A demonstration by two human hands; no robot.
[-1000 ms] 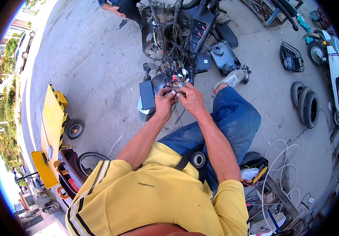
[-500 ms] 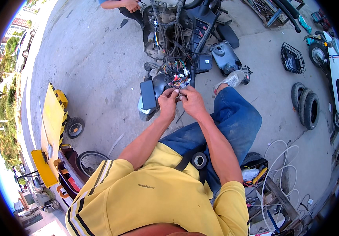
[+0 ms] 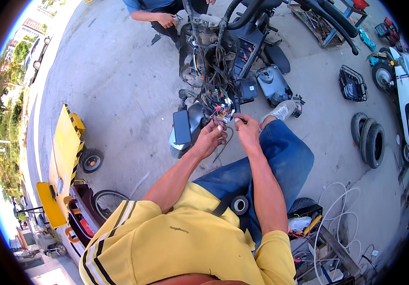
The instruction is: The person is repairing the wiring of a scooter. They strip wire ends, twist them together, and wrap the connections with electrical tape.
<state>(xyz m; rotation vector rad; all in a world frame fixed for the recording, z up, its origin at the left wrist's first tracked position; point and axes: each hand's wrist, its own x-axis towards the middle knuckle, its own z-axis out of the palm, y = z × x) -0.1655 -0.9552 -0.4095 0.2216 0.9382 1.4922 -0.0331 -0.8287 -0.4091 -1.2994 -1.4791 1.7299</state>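
Note:
Colourful wires with small white and red connectors point(image 3: 223, 110) spill from the front of a stripped electric scooter point(image 3: 210, 52). At the near end of this bundle my left hand point(image 3: 209, 138) pinches a thin wire between thumb and forefinger, its other fingers curled loosely. My right hand point(image 3: 248, 133) is closed just right of the bundle, fingertips pressed together; what they grip is too small to make out. Left of my hands a dark phone point(image 3: 181, 127) rests on the scooter's front fender. A roll of black tape point(image 3: 240, 205) hangs on a strap at my waist.
Another person's hand point(image 3: 167, 20) is beyond the scooter. A grey panel point(image 3: 273, 81) lies right of it, with a black basket point(image 3: 353, 83) and several tires point(image 3: 374, 142) farther right. A yellow cart point(image 3: 62, 161) stands left; a white hose point(image 3: 330, 218) coils near right.
My hands have parted: the left is slightly lower, the right has shifted right. The view has tilted, so the scooter sits lower and more of the other person shows.

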